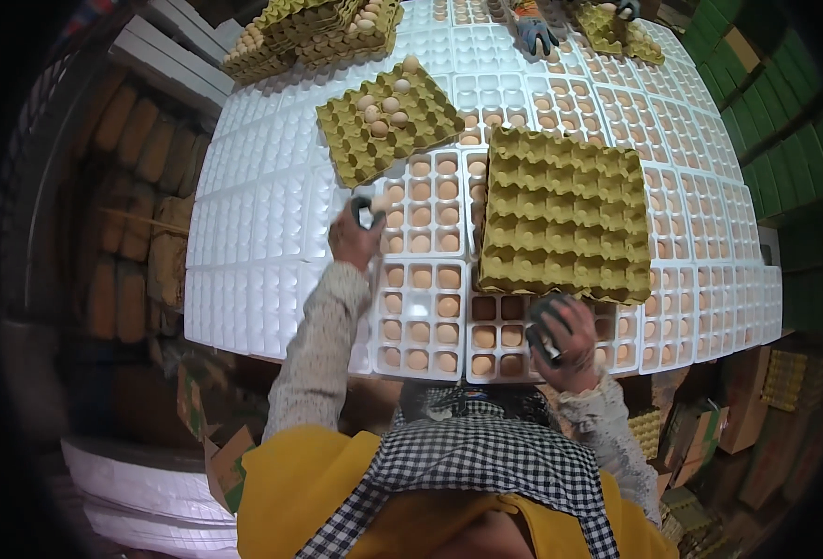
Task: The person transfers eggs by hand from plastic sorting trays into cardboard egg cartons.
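Observation:
My left hand (359,234), with dark coverings on the fingers, is at the left column of a white foam egg tray (464,209). A blurred pale egg (381,203) is at its fingertips. My right hand (564,342), also dark at the fingers, is over a partly filled foam tray (501,376), just below a stack of yellow-green pulp egg trays (565,216). Its fingers are curled round something small and pale that I cannot make out. Another pulp tray (348,150), holding several eggs (378,128), lies tilted beyond my left hand. One cell (418,305) of the nearest filled tray has no egg.
Rows of white foam trays (244,307) cover the table, filled with eggs on the right. Stacked pulp trays with eggs (345,42) stand at the far left. Across the table are a co-worker's gloved hands (537,35). Green cartons (768,112) line the right side.

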A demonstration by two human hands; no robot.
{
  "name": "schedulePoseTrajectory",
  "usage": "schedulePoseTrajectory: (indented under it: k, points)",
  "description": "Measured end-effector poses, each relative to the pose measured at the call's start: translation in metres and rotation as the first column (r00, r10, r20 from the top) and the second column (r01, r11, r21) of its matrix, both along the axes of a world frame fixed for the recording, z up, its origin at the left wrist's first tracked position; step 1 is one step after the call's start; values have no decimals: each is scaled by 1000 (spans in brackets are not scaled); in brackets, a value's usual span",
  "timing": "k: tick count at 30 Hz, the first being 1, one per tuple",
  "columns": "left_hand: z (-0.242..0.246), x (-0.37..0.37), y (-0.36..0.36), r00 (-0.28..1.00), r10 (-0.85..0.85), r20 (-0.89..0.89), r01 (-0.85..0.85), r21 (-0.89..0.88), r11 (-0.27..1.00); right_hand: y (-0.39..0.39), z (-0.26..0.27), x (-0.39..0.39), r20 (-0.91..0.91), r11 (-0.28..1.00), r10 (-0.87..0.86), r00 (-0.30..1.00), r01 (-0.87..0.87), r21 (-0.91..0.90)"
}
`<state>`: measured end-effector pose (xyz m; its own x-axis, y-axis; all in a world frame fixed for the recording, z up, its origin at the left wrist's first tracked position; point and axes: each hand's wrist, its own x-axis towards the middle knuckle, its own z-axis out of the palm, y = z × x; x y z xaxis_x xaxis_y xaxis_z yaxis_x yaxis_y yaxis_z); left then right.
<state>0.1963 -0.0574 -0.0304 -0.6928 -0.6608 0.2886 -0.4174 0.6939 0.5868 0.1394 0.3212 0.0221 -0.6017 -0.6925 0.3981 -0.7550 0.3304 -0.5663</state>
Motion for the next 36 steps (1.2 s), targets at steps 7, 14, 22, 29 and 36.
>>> schedulePoseTrajectory:
  k: [7,14,22,29,36]
  points:
    - [14,-90,-77,976,131,172,-86,-246,965,-34,39,-40,-128,914,-168,977,203,351]
    - [-1,-28,21,879,-468,-90,455,450,768,-26,15,-71,-109,832,-417,902,427,354]
    - [15,-29,109,740,-513,-435,657,632,411,90,-3,-147,360,819,-574,735,524,235]
    - [20,-12,107,746,-616,-252,665,342,665,238,-22,-87,463,427,-791,400,903,-50]
    - [-13,-36,173,596,-757,265,802,-236,549,266,-228,-10,-318,-405,-895,-313,870,283]
